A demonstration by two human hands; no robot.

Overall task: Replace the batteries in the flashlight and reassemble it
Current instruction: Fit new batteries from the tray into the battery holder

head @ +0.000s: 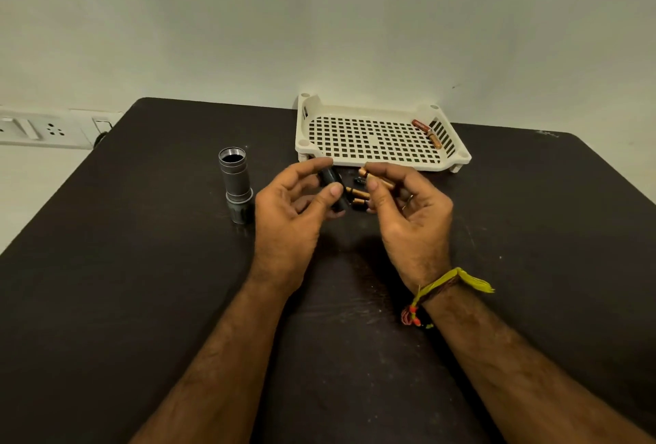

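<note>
The left hand (294,209) grips a black battery holder (333,190) just in front of the white perforated tray (372,156). The right hand (408,206) pinches a copper-topped battery (378,179) beside it. The open flashlight body (236,182) stands left of the tray; two batteries (427,131) lie inside the tray. Their labels are unreadable.

The table (142,266) had a dark, matt top, scuffed with pale scratches near its front edge. Toward the left edge stood the flashlight body (236,184), dull grey metal with a threaded rim. The tray (372,138) at the back edge was cream plastic (glossy, with a perforated floor). The batteries (427,133) in its right corner had shiny copper-coloured wrappers. The wristband (443,289) was woven thread.
</note>
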